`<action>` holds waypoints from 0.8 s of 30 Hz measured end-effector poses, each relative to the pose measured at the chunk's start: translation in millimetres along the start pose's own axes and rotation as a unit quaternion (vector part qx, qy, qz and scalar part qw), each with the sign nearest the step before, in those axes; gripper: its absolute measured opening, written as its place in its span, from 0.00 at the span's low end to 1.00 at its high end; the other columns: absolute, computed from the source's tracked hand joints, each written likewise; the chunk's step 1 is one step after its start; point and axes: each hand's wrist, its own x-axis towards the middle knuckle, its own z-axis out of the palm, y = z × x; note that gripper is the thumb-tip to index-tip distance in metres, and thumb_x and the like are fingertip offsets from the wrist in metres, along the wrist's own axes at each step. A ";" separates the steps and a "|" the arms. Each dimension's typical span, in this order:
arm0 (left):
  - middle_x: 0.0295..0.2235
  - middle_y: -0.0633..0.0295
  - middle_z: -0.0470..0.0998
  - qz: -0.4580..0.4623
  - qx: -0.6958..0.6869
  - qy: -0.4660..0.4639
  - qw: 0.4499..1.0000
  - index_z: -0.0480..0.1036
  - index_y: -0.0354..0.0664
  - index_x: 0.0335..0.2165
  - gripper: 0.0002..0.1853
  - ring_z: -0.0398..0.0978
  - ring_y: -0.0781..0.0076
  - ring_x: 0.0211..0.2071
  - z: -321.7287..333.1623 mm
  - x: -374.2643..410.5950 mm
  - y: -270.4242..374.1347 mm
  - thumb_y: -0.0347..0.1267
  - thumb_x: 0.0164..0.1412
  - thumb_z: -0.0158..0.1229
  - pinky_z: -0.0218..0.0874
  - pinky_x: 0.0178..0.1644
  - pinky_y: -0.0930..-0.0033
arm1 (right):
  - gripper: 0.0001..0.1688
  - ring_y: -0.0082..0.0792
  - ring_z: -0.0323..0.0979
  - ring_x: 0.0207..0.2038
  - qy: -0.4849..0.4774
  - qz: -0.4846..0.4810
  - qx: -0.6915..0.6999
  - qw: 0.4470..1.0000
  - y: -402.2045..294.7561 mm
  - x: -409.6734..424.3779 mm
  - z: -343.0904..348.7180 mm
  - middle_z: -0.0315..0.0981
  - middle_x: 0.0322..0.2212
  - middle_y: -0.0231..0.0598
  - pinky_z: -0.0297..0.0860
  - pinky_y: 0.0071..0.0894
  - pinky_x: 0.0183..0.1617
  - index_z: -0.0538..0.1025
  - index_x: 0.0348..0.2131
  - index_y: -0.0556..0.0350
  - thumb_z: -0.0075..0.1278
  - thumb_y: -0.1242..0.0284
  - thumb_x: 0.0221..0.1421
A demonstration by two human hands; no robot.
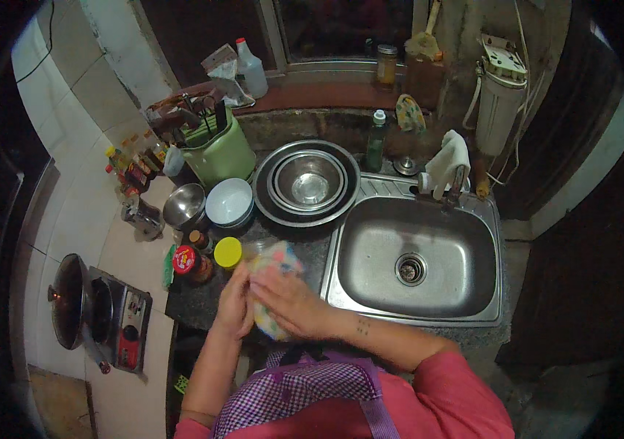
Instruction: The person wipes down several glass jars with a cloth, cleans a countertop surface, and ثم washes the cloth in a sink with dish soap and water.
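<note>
My left hand and my right hand are pressed together around a patterned cloth, at the counter edge left of the sink. The cloth is white with yellow, green, pink and blue spots, and blurred at its upper end. Whether anything is wrapped inside it cannot be made out. Just beyond my left hand stands a container with a yellow lid. Beside that are a jar with a red lid and a small brown-capped bottle.
Nested metal basins and white bowls stand behind my hands. The steel sink, with its cloth-draped faucet, is at right. Leftward are a portable gas stove and a wok. A green knife holder stands behind.
</note>
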 end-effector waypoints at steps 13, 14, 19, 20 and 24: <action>0.52 0.59 0.58 0.078 -0.042 0.036 0.995 0.45 0.50 0.56 0.29 0.60 0.65 0.51 -6.0 -0.3 -20.5 0.44 0.60 0.41 0.55 0.52 0.62 | 0.35 0.55 0.37 0.59 0.189 0.170 0.146 0.956 1.4 18.6 15.3 0.41 0.55 0.57 0.40 0.44 0.61 0.51 0.55 0.61 0.43 0.68 0.50; 0.49 0.58 0.61 0.068 -0.045 0.057 0.995 0.48 0.46 0.54 0.28 0.62 0.66 0.49 -8.0 3.2 -16.2 0.47 0.60 0.39 0.56 0.50 0.64 | 0.35 0.56 0.36 0.60 0.141 0.130 0.053 0.980 -3.0 13.6 21.0 0.40 0.55 0.57 0.41 0.47 0.61 0.52 0.55 0.62 0.42 0.70 0.49; 0.43 0.56 0.67 -0.014 -0.001 0.114 0.993 0.56 0.37 0.49 0.32 0.68 0.67 0.42 -30.1 5.2 1.9 0.53 0.59 0.34 0.61 0.45 0.68 | 0.34 0.60 0.37 0.58 0.038 0.057 0.041 0.997 -32.5 -2.4 18.8 0.42 0.55 0.52 0.40 0.53 0.60 0.55 0.54 0.54 0.45 0.71 0.48; 0.45 0.57 0.66 -0.012 0.019 0.092 0.995 0.56 0.40 0.50 0.29 0.67 0.68 0.44 -42.4 8.1 -3.7 0.51 0.60 0.36 0.59 0.47 0.68 | 0.34 0.59 0.36 0.58 0.034 0.057 0.041 0.997 -26.0 3.3 13.8 0.42 0.56 0.51 0.39 0.52 0.60 0.56 0.54 0.52 0.45 0.71 0.48; 0.54 0.60 0.56 0.068 -0.028 0.025 0.997 0.48 0.44 0.56 0.28 0.57 0.66 0.53 -3.5 0.4 -21.0 0.43 0.61 0.40 0.48 0.56 0.63 | 0.31 0.57 0.41 0.57 0.134 0.091 -0.004 0.987 -3.5 36.0 -13.5 0.47 0.54 0.50 0.41 0.48 0.60 0.59 0.53 0.53 0.44 0.69 0.49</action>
